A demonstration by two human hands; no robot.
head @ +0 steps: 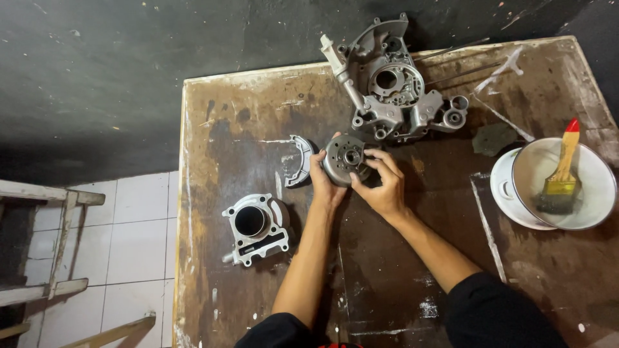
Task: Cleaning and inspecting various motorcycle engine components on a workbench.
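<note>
Round metal rotor (346,158) gripped at rim by left hand (324,183) and right hand (385,187); likely heavy, stiff, oily, best held at 2 opposite edges.

Rotor (347,158), crankcase (393,87), cylinder (256,227): matt cast metal, probably aluminium. Table (225,129): worn, scratched wood. Bowl (596,193): glossy.
</note>
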